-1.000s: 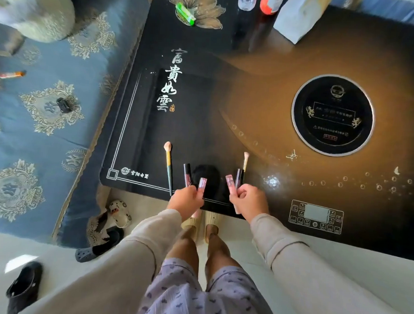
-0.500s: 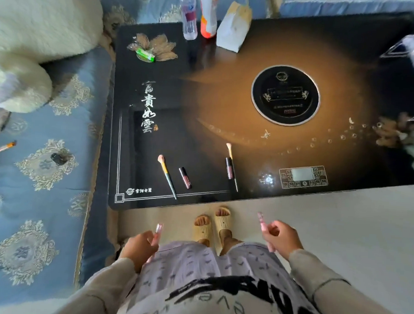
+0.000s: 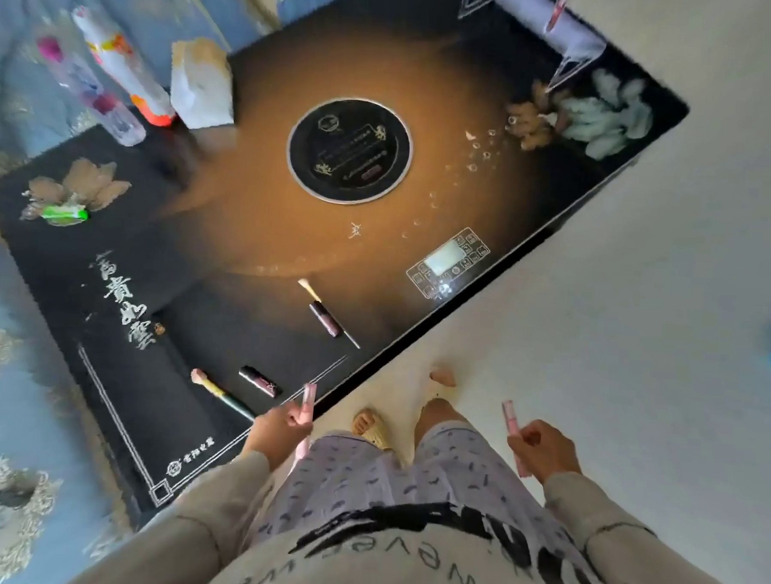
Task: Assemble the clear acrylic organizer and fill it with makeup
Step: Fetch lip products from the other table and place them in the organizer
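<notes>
**Two pink tubes in hand, the rest of the makeup on the tabletop**

Watching from right next to them, so here's what I've got. The left hand (image 3: 278,433), lower centre of the frame, has its fingers (image 3: 294,418) curled round a pink gloss tube (image 3: 309,399). The top end sticks up past the fingers and the other end pokes out below the hand. The right hand (image 3: 545,452), lower right of centre, is the same deal. Its fingers are closed on a second pink tube (image 3: 511,425), tip pointing up and left, with the tail showing under the fist. That hand is over the pale floor (image 3: 642,305), while the left one overlaps the near edge of the tabletop (image 3: 536,201).

Just up and left of the left hand, a pink-tipped brush (image 3: 217,392) lies with a dark lip tube (image 3: 258,381) beside it. Mid-frame, a thin brush (image 3: 307,286) lies right against another dark tube (image 3: 326,320).

The acrylic organizer (image 3: 574,56) is way off in the top right corner. It's clear and blurry, and I can't tell how assembled it is.

Writing-wise, the white calligraphy (image 3: 124,305) left of centre looks like 富貴如雲. The little logo (image 3: 189,460) in the lower-left corner and the gold print on the round black disc (image 3: 350,150) are too blurred to read. The shirt has big black lettering (image 3: 407,523), cut off, so no full word.
</notes>
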`<state>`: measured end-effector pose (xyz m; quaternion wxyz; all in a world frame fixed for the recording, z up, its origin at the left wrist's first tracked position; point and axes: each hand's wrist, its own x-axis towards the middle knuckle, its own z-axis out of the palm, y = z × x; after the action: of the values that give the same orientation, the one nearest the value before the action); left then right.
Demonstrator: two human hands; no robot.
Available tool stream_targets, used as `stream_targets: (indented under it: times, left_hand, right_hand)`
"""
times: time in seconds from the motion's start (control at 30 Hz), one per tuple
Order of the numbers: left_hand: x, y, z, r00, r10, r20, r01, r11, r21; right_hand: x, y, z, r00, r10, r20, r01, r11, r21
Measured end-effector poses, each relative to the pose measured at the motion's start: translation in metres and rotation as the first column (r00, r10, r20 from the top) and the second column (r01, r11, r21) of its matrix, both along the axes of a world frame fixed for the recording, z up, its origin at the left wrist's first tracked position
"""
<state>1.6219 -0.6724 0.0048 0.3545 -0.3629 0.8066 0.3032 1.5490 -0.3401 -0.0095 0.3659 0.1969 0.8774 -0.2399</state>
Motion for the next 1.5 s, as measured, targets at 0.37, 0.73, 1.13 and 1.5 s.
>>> stream_targets:
  times: [0.37, 0.73, 1.13, 1.5]
  left_hand:
    - [-0.139, 0.096, 0.002, 0.957, -0.285, -0.048, 0.288, 0.956, 0.06]
    - [-0.227, 0.224, -0.007, 0.85, -0.526, 0.034, 0.527, 0.849, -0.036]
    - [-0.365, 0.328, -0.014, 0.768, -0.638, 0.057, 0.64, 0.768, -0.027]
    - [-0.559, 0.443, 0.012, 0.619, -0.784, -0.041, 0.785, 0.619, -0.006]
  right_hand:
    - [0.031, 0.118, -0.023, 0.958, -0.233, 0.165, 0.204, 0.963, 0.174]
    - [-0.097, 0.246, 0.01, 0.9, -0.435, 0.007, 0.435, 0.9, -0.003]
    - [-0.165, 0.322, -0.001, 0.792, -0.608, 0.053, 0.609, 0.793, -0.015]
    - [-0.254, 0.378, 0.012, 0.614, -0.78, 0.121, 0.779, 0.624, 0.064]
